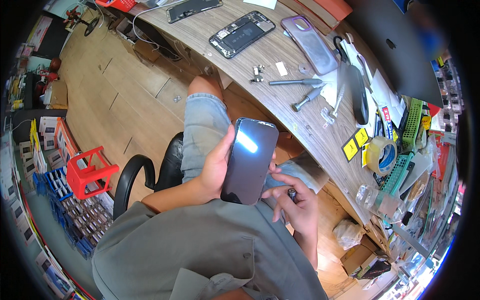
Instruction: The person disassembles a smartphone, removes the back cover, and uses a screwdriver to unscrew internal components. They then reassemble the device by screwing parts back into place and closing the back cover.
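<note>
My left hand (218, 167) is wrapped round a smartphone (247, 172) above my lap. Its dark glass faces up and catches a bright reflection near the top. My right hand (298, 206) is at the phone's lower right edge, fingertips close to or touching it. Held in its curled fingers is a slim dark tool with a round metal end (291, 192), like a screwdriver; most of it is hidden. On the desk to the far side lies an opened phone (242, 34) with its battery and inner parts showing.
The wooden desk (235, 70) bears screwdrivers (295, 81), a purple-edged phone case (311, 45), a loose phone screen (194, 10), small metal parts (257, 73), a tape roll (381, 156) and a dark monitor (400, 50). A red stool (90, 172) stands at left.
</note>
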A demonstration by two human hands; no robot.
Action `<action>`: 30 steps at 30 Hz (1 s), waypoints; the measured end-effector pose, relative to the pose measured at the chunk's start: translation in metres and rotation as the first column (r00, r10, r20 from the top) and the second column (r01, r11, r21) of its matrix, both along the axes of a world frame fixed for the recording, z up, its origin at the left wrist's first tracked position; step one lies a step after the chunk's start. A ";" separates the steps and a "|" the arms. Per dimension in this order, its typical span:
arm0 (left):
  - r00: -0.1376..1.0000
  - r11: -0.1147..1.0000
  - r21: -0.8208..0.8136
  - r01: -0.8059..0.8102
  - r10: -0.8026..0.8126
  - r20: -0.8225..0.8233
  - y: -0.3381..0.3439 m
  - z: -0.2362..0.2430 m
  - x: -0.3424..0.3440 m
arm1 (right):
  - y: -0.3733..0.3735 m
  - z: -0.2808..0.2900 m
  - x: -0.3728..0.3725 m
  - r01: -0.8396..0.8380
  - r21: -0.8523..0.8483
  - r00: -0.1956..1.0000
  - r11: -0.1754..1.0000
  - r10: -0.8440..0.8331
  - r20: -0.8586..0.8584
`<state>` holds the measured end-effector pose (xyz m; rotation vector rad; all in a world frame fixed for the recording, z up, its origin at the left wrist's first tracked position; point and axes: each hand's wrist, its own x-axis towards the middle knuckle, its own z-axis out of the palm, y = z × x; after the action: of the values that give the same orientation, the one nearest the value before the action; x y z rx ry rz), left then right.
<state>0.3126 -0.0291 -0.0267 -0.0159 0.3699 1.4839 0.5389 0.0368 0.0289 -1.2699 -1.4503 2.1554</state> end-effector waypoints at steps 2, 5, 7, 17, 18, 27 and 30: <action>1.000 1.000 -0.005 -0.017 0.017 0.007 -0.003 0.000 -0.006 | 0.009 -0.001 0.002 -0.008 0.055 1.000 0.998 0.006 0.030; 1.000 1.000 -0.002 -0.017 0.017 0.019 -0.006 -0.005 -0.015 | 0.026 0.008 -0.005 0.051 0.271 0.990 0.961 -0.084 0.113; 1.000 1.000 -0.004 -0.025 0.025 0.014 -0.010 -0.007 -0.020 | 0.045 0.025 -0.028 -0.043 0.592 0.978 0.805 -0.089 0.191; 0.997 0.996 -0.017 -0.083 0.083 -0.009 -0.040 -0.020 -0.036 | 0.186 0.058 -0.224 -0.561 0.689 0.769 -0.458 0.020 0.639; 0.996 0.996 -0.021 -0.090 0.090 -0.007 -0.042 -0.022 -0.039 | 0.196 0.054 -0.238 -0.574 0.627 0.732 -0.528 0.014 0.681; 0.984 0.986 0.025 -0.167 0.165 0.069 -0.059 -0.060 -0.057 | 0.212 0.052 -0.292 -0.707 0.300 0.384 -0.640 0.008 0.923; 0.987 0.989 -0.008 -0.150 0.150 0.064 -0.061 -0.060 -0.062 | 0.226 0.048 -0.303 -0.690 0.263 0.346 -0.674 0.012 0.938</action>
<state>0.2504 -0.0901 -0.0869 -0.0952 0.3243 1.6278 0.2363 0.2627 0.0771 0.1431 -3.3614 -0.5458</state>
